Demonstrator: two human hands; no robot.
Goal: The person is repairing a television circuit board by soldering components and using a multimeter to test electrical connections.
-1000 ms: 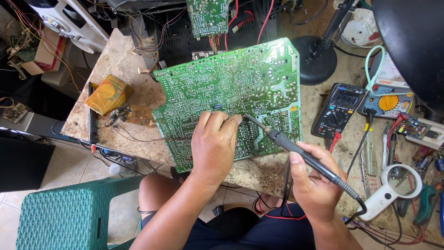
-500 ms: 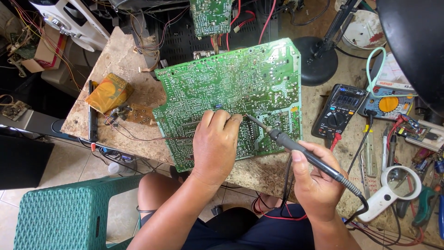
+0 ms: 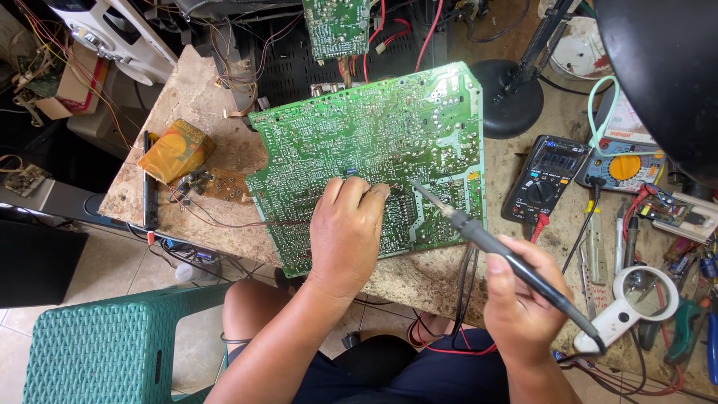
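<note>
A worn, stained workbench (image 3: pixel 187 97) fills the view, crowded with wires and tools, with a green plastic stool (image 3: pixel 105 344) on the tiled floor near left. A large green circuit board (image 3: pixel 359 150) lies solder side up in the middle of the bench. The left hand (image 3: pixel 348 232) rests on the near part of the board, fingers curled together and pressing down close to a small blue part; whether they pinch anything I cannot tell. The right hand (image 3: pixel 523 307) is closed around the dark handle of a soldering iron (image 3: pixel 486 239), whose thin tip points at the board just right of the left fingertips, at or just above the surface. Judging by this, the soldering on that spot is in hand and not finished: the tip is aimed at the joint and the board is held steady. A yellow packet (image 3: pixel 176 150) lies far left, a dark meter (image 3: pixel 542 183) to the right of the board, and a white magnifying glass (image 3: pixel 636 299) near right
</note>
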